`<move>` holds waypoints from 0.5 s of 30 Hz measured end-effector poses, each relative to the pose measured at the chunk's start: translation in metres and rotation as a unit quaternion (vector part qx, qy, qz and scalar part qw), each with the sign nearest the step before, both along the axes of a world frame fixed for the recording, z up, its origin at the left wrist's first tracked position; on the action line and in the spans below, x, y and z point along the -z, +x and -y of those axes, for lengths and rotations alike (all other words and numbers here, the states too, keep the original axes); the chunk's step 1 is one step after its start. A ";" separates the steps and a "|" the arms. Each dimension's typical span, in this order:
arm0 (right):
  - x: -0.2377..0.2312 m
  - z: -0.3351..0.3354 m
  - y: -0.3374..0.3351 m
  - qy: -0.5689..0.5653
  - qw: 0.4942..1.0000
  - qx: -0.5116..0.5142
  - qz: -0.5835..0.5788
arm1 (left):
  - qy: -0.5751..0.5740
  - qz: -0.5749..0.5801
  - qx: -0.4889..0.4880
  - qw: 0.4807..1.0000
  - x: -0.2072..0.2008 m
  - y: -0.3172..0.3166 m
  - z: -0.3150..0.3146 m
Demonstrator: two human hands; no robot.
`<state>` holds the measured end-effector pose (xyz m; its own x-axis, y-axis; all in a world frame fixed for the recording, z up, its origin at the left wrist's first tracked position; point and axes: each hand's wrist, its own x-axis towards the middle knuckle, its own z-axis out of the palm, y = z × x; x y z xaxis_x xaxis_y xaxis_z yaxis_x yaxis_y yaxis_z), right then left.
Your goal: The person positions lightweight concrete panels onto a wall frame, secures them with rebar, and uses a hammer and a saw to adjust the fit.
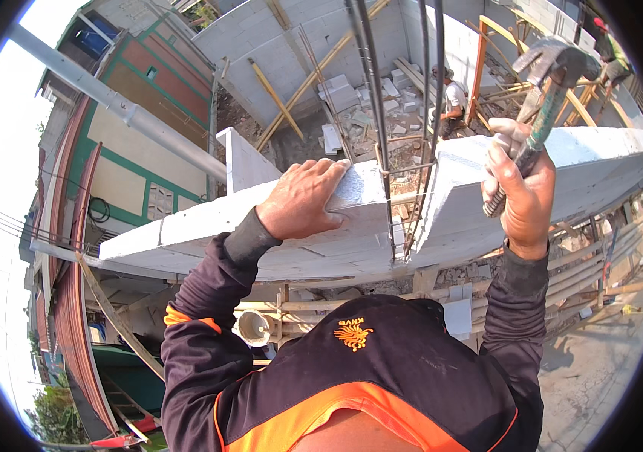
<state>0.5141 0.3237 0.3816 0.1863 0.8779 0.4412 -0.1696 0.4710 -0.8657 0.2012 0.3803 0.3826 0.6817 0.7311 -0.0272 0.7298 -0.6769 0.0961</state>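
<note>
Right hand [521,184] clenched round claw hammer [545,120], head up, near top edge of right wall section [461,169]. Left hand [303,197] unclenched, laid over top edge of left wall section [208,220], near its gap end. Hammer judged stiff, head-heavy; dark ribbed grip offers surest hold. Wall edges likely brittle. Steel bars [383,139] stand in gap. Beyond: co-worker [454,102], broken blocks [341,94].

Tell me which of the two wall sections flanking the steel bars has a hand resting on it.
The left wall section: the left hand rests on its top, whereas beside the right wall section the right hand grips a hammer.
</note>
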 end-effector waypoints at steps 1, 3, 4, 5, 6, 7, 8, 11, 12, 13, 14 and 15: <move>0.006 0.014 0.009 -0.024 1.000 -0.007 0.006 | -0.018 -0.003 -0.006 1.000 -0.001 0.002 -0.001; 0.034 0.031 0.023 -0.035 0.999 -0.019 -0.003 | -0.002 0.015 0.029 0.999 0.002 0.002 -0.001; 0.049 0.038 0.025 -0.051 0.997 -0.056 0.011 | 0.035 0.048 0.035 0.998 0.007 -0.012 0.001; 0.060 0.049 0.021 -0.087 0.995 -0.041 0.036 | 0.049 0.056 0.009 0.997 0.008 -0.027 0.005; 0.073 0.058 0.022 -0.119 0.988 -0.074 0.057 | 0.093 0.106 -0.018 0.990 0.008 -0.044 0.011; 0.086 0.066 0.023 -0.152 0.980 -0.099 0.077 | 0.137 0.153 -0.038 0.978 0.008 -0.057 0.016; 0.100 0.077 0.017 -0.140 0.983 -0.091 0.080 | 0.128 0.158 -0.078 0.976 0.005 -0.076 0.017; 0.128 0.090 -0.002 -0.181 0.963 -0.172 0.100 | 0.141 0.153 -0.190 0.959 0.014 -0.145 0.027; 0.142 0.094 -0.010 -0.192 0.961 -0.174 0.098 | 0.148 0.137 -0.229 0.952 0.018 -0.164 0.037; 0.148 0.098 -0.019 -0.202 0.961 -0.162 0.102 | 0.154 0.141 -0.238 0.949 0.015 -0.173 0.040; 0.152 0.098 -0.024 -0.214 0.950 -0.194 0.117 | 0.081 0.112 -0.260 0.956 0.010 -0.180 0.044; 0.154 0.100 -0.030 -0.213 0.949 -0.212 0.099 | 0.008 0.085 -0.281 0.956 0.008 -0.187 0.049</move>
<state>0.4836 0.2240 0.2276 -0.2725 0.9620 0.0194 -0.0806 -0.0027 -0.9967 0.0142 0.3314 0.3746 0.1757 0.9824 0.0631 0.9530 -0.1858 0.2395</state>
